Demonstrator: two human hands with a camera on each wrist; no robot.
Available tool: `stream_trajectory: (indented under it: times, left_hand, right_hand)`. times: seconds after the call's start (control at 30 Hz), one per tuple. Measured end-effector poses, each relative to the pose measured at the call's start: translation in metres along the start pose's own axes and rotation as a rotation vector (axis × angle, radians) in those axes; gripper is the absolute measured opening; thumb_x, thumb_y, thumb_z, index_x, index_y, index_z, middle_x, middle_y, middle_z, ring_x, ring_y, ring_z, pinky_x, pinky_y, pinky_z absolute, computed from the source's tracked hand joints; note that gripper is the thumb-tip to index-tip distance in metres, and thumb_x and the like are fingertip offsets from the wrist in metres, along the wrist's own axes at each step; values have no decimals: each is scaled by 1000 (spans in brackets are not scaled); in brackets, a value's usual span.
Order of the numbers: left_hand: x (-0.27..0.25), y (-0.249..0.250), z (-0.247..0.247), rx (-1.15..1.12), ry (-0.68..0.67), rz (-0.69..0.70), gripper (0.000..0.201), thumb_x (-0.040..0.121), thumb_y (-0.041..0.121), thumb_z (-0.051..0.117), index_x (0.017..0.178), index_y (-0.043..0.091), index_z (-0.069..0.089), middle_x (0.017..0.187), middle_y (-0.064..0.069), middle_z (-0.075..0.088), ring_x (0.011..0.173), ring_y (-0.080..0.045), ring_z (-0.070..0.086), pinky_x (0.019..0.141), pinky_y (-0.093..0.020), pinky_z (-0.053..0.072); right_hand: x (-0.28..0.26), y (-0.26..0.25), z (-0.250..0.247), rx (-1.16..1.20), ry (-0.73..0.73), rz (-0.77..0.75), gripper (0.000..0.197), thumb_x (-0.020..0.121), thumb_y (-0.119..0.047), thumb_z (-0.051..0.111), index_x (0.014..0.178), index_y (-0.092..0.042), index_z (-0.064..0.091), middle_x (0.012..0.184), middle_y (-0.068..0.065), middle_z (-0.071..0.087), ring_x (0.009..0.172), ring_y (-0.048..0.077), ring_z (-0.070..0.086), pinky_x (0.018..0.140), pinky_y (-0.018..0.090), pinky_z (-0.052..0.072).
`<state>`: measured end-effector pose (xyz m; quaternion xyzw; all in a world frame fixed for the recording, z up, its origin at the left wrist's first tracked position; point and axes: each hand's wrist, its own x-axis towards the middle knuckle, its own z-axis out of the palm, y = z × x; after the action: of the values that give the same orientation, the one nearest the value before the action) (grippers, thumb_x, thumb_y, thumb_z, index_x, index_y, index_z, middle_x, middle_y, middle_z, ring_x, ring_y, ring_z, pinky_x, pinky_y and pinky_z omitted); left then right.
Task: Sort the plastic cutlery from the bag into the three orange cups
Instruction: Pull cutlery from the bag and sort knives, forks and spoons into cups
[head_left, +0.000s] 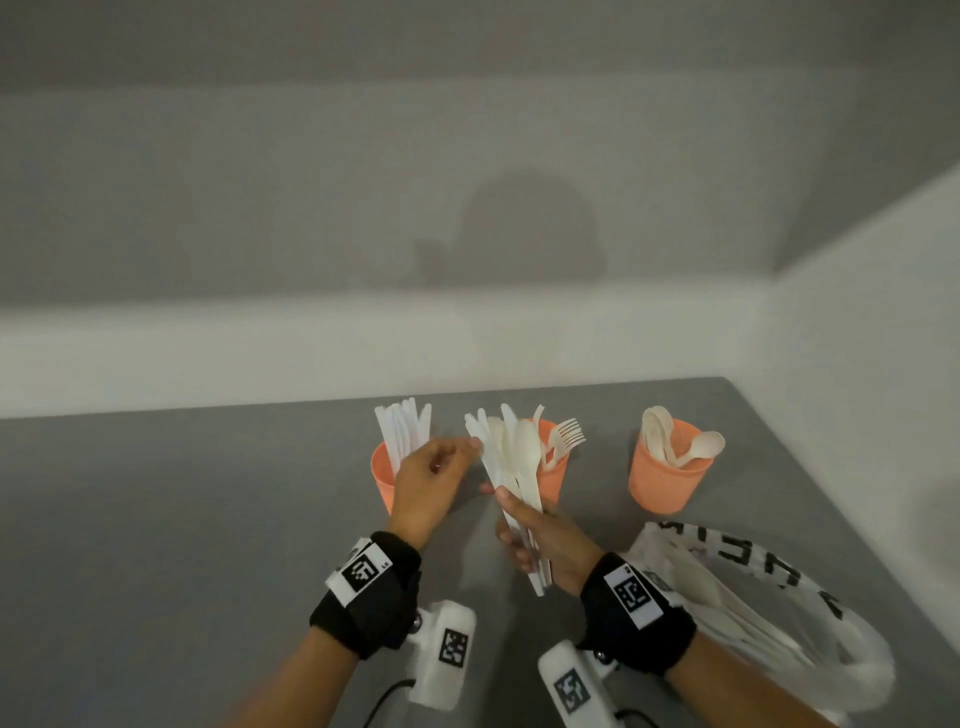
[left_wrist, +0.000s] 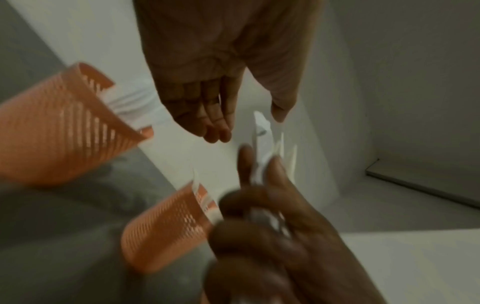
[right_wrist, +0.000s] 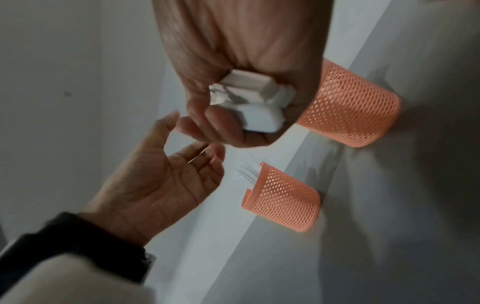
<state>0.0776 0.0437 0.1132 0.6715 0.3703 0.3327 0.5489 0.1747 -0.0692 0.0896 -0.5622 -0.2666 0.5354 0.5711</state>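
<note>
White plastic cutlery bundle fanned in the clenched right hand, left hand loose-fingered and empty beside it.
A careless pluck could spill pieces onto the tabletop.

Three orange mesh cups stand upright in a row on the grey table: the left cup holds white knives, the middle cup forks, the right cup spoons. A mixed cutlery bunch is held fanned upright. The bag lies crumpled at right, cutlery inside.
</note>
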Motion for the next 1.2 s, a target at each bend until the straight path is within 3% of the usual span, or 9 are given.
stream_trajectory:
  times: [0.17,0.3,0.4,0.5,0.63,0.73,0.9,1.1,1.2]
  left_hand:
    - [-22,-4,20,1,26,-17,25,89,24,58,66,19,53,61,3,58,55,-11,56,54,-20,46]
    - [-22,-3,23,-38,15,-99,23,93,25,52,74,11,53,62,-6,59,48,-15,54,46,-21,43]
    - [-20,-5,24,-22,48,-99,20,94,24,50,83,7,55,72,-13,63,68,-29,64,69,-38,55]
    - [-13,-5,19,-68,117,-113,21,95,24,47,83,8,53,87,-24,66,82,-40,65,81,-51,54]
    - [-8,10,14,-295,180,-118,15,99,20,39,87,13,44,69,-9,57,59,-26,58,62,-39,54]
    - [-2,22,12,-305,193,-75,18,98,23,42,80,20,42,59,1,39,45,-10,36,44,-21,34]
    - [6,37,17,-66,-5,-22,11,89,21,58,85,13,63,66,2,58,48,-3,48,45,-14,37]
    - [11,36,21,-74,46,-40,17,90,17,57,73,18,56,70,-2,58,62,-14,54,62,-24,46]
    - [14,32,15,-101,144,-32,19,94,20,49,74,20,48,63,0,46,53,-12,40,53,-24,36]
  right_hand:
    - [5,2,12,-40,25,-55,25,94,-38,47,101,-17,57,56,-1,59,39,9,41,41,18,31]
    - [6,7,12,9,29,-65,40,89,-50,46,97,-15,64,62,5,66,54,24,51,54,26,42]
    - [3,6,9,30,-20,-39,34,97,-39,39,98,-15,62,65,6,67,39,11,50,40,19,39]
    - [3,3,5,37,-42,-52,31,98,-36,37,108,-18,61,76,7,71,54,13,66,50,24,54]
    - [7,-10,-3,0,-34,-68,24,98,-34,39,107,-27,60,88,8,69,69,15,70,59,29,58]
    - [11,-16,-7,-82,7,-65,23,99,-32,39,107,-24,58,73,5,64,53,10,62,50,23,53]
    - [11,-13,-5,-246,6,-54,24,97,-32,43,110,-15,55,50,-5,34,32,2,28,35,15,25]
    - [5,-12,-8,-174,-32,-30,15,93,-41,47,88,-28,45,48,-8,35,32,2,27,34,13,24]
    - [6,-16,-14,12,10,-9,26,91,-52,40,81,-29,40,42,-10,37,30,2,27,31,13,24]
